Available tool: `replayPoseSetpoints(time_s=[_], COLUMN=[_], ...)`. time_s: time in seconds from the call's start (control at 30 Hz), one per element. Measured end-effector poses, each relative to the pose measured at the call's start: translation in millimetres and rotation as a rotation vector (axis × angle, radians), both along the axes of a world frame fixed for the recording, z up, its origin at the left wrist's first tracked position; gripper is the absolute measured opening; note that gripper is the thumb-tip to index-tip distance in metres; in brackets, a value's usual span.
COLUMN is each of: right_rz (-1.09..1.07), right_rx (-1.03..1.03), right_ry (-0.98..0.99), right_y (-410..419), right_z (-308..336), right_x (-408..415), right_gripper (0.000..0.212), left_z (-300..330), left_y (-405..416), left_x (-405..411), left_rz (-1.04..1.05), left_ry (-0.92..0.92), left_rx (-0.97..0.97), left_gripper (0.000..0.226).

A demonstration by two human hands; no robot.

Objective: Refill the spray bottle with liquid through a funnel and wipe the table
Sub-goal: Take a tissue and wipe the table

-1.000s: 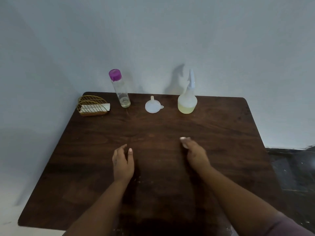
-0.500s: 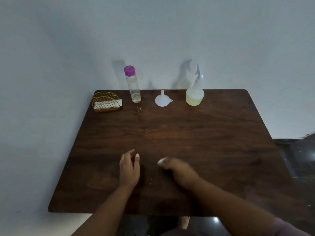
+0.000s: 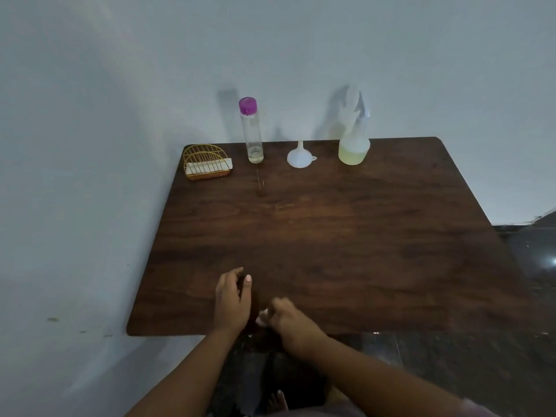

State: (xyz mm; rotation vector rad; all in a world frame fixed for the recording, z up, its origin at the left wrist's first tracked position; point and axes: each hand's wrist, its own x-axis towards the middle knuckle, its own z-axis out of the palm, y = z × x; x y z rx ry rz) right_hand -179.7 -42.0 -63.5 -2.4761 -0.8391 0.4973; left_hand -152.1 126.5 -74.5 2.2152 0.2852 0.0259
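A dark wooden table stands against the wall. Along its far edge are a tall clear bottle with a purple cap and a little liquid at the bottom, a white funnel standing mouth down, and a spray bottle holding pale yellow liquid. A gold wire holder with white tissues or cloth sits at the far left corner. My left hand rests on the table near the front edge, fingers relaxed. Beside it at that edge is my right hand, fingers loosely curled and holding nothing.
A pale wall runs behind and to the left of the table. Dark tiled floor shows to the right and below the front edge. My feet are dimly visible under the table edge.
The view has pulled back and the table looks farther away. My right hand slid left and back toward the front edge, ending beside my left hand, which also came nearer the edge.
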Motion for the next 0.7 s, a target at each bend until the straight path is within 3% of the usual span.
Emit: replayPoseSetpoints(time_s=[0.07, 0.17, 0.27, 0.4, 0.5, 0.57, 0.63, 0.7], right_rz=[-0.033, -0.448, -0.639, -0.397, -0.109, 0.001, 0.039, -0.076], right_rx=[0.049, -0.061, -0.177, -0.138, -0.012, -0.035, -0.117, -0.087], right_ry=[-0.042, -0.231, -0.243, -0.226, -0.089, 0.013, 0.019, 0.049], right_y=[-3.5, -51.1, -88.2, -43.5, 16.5, 25.8, 4.3, -28.0], right_z=[-5.3, -0.3, 6.2, -4.1, -11.6, -12.7, -17.9, -16.3], right_x=[-2.2, 31.8, 60.2, 34.4, -15.5, -43.8, -49.3, -53.0], right_gripper=[0.019, 0.026, 0.005, 0.023, 0.004, 0.025, 0.032, 0.032], left_z=[-0.5, 1.2, 1.6, 1.1, -1.8, -2.9, -1.9, -0.8], left_y=[3.2, 9.0, 8.9, 9.2, 14.0, 15.9, 12.8, 2.7], left_x=[-6.5, -19.4, -32.4, -45.6, -46.2, -42.3, -36.1, -31.6], left_rz=[-0.022, -0.036, -0.031, -0.05, -0.062, -0.069, -0.089, -0.118], left_ry=[-0.005, -0.018, -0.015, -0.016, -0.007, -0.021, -0.033, -0.036], left_rx=[-0.007, -0.01, -0.015, -0.032, 0.002, 0.028, 0.045, 0.047], left_gripper=[0.031, 0.032, 0.031, 0.03, 0.028, 0.028, 0.028, 0.029])
